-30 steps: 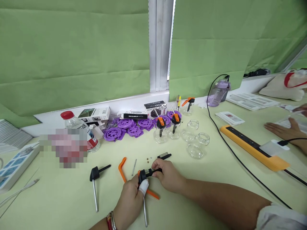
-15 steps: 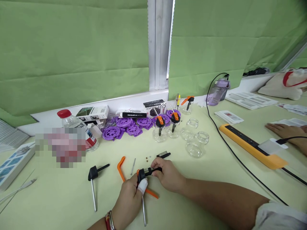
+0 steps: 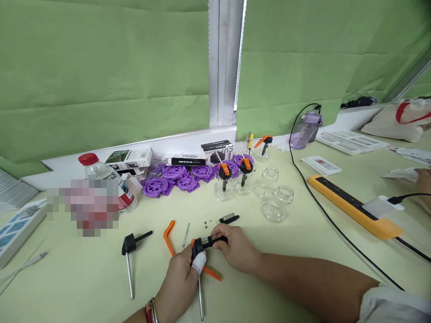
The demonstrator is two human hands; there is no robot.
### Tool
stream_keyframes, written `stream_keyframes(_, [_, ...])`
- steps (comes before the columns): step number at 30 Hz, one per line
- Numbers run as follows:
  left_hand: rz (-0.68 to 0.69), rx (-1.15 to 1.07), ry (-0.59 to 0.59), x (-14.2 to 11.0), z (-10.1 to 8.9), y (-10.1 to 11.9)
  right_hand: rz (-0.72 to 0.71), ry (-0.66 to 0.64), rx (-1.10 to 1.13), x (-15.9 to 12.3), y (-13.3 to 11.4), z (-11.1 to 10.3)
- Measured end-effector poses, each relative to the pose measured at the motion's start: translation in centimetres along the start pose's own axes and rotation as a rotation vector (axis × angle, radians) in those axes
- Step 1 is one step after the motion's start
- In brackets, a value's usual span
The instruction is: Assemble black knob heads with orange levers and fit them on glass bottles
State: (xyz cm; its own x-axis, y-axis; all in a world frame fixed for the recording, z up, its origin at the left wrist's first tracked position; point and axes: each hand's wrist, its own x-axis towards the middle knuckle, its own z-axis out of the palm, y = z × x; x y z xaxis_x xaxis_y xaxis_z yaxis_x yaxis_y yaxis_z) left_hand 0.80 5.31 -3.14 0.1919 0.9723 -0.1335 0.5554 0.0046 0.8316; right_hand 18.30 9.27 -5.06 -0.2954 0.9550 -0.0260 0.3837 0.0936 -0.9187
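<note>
My left hand (image 3: pixel 182 273), its thumb wrapped in white, grips the black plastic head (image 3: pixel 198 247) of a part with a metal rod (image 3: pixel 201 298) pointing toward me. My right hand (image 3: pixel 237 246) pinches the black stem (image 3: pixel 219 240) on the head's right side, close to a small metal piece. An orange lever (image 3: pixel 213 272) shows below my left hand, partly hidden; whether it joins the held part I cannot tell. Left of my hands lie a bent orange lever (image 3: pixel 169 235) and a similar black head (image 3: pixel 129 244) with a rod. Behind my right hand rests a black piece with a spring (image 3: pixel 229 218).
A long screw (image 3: pixel 186 234) and tiny metal bits (image 3: pixel 206 225) lie near my hands. Farther back are purple discs (image 3: pixel 156 186), glass jars (image 3: pixel 274 210), and jars with black-and-orange tops (image 3: pixel 225 172). An orange power strip (image 3: pixel 353 206) and a person's hand (image 3: pixel 423 179) are at right.
My hands keep nearly the same hold on the black part. At the right, the other person's hand has moved away to the right and a paper there is lifted.
</note>
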Motion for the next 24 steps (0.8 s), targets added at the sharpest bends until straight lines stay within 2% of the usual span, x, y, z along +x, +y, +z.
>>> stream_keyframes(24, [-0.043,-0.021,-0.024,0.07,-0.1,0.28,0.002,0.025,0.035,-0.07,0.35,0.13])
